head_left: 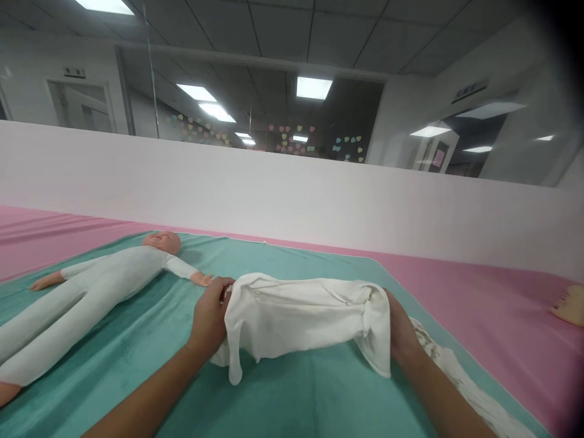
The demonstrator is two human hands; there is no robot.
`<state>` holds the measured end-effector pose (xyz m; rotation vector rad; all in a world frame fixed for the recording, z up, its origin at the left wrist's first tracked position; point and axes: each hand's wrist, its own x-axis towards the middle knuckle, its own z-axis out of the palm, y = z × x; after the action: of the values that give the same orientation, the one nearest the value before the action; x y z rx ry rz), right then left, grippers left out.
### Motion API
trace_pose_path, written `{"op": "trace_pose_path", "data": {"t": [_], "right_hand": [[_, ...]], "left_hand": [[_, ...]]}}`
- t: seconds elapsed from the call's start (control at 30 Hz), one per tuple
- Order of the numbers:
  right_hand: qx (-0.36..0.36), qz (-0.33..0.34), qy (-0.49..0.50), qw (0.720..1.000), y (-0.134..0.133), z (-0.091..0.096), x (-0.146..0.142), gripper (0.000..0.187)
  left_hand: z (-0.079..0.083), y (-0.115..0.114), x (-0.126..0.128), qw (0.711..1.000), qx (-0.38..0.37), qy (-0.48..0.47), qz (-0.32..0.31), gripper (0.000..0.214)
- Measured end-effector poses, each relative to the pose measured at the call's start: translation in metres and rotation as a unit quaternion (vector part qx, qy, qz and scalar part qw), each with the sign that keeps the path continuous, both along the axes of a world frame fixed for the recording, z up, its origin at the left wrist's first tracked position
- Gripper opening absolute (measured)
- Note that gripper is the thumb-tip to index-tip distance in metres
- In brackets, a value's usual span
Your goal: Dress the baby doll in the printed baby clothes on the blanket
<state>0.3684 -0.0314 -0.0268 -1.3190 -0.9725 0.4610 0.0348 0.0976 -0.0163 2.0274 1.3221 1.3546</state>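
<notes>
Nearest the camera, two bare forearms were seen entering from the bottom edge, both cut off below the elbow. The left hand [210, 316] was closed on the left end of a white garment [303, 319], its fingers curled over the cloth near the neck; the fingertips were partly buried in the folds. The right hand [401, 331] was held against the garment's right end, but most of it was covered by the hanging cloth, so its grip could not be made out with certainty, though the cloth was bunched over it as if pinched. The garment was stretched between the two hands, lifted slightly above a teal blanket [292, 395], with one sleeve or leg drooping at each end. What kind of garment it was could not be told, as it was crumpled.

Just right of the garment, a second white cloth [465, 383] lay along the blanket's edge, partly hidden behind the right forearm and cut off at the frame's bottom.

Left of the garment, a baby doll [91, 292] in a white suit was laid on its back on the blanket, one hand almost touching the left hand; its feet were cropped by the left edge.

Beyond the garment, a pink sheet [479, 304] and a pale wall panel [292, 194] were seen. Far right of the garment, a tan object [570, 304] was cut off and unidentifiable.
</notes>
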Motion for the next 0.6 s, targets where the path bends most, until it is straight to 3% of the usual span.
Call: {"op": "trace_pose_path", "data": {"t": [0.1, 0.27, 0.4, 0.53, 0.6], "right_hand": [[0.018, 0.033, 0.084, 0.996, 0.001, 0.006, -0.007, 0.03], [-0.071, 0.028, 0.058, 0.995, 0.007, -0.002, -0.007, 0.032], [-0.147, 0.061, 0.045, 0.986, 0.006, -0.002, -0.009, 0.035], [-0.154, 0.24, 0.107, 0.952, -0.01, 0.016, -0.018, 0.038], [-0.153, 0.3, 0.134, 0.932, -0.02, 0.023, -0.022, 0.041]], "left_hand": [[0.001, 0.0, 0.003, 0.999, -0.011, -0.048, -0.017, 0.019], [-0.002, 0.009, 0.007, 0.966, -0.212, -0.119, -0.093, 0.026], [0.005, 0.006, 0.0, 0.891, -0.342, -0.149, -0.259, 0.03], [0.014, -0.005, -0.016, 0.782, -0.44, -0.157, -0.414, 0.03], [0.013, -0.008, -0.023, 0.76, -0.446, -0.188, -0.433, 0.034]]}}
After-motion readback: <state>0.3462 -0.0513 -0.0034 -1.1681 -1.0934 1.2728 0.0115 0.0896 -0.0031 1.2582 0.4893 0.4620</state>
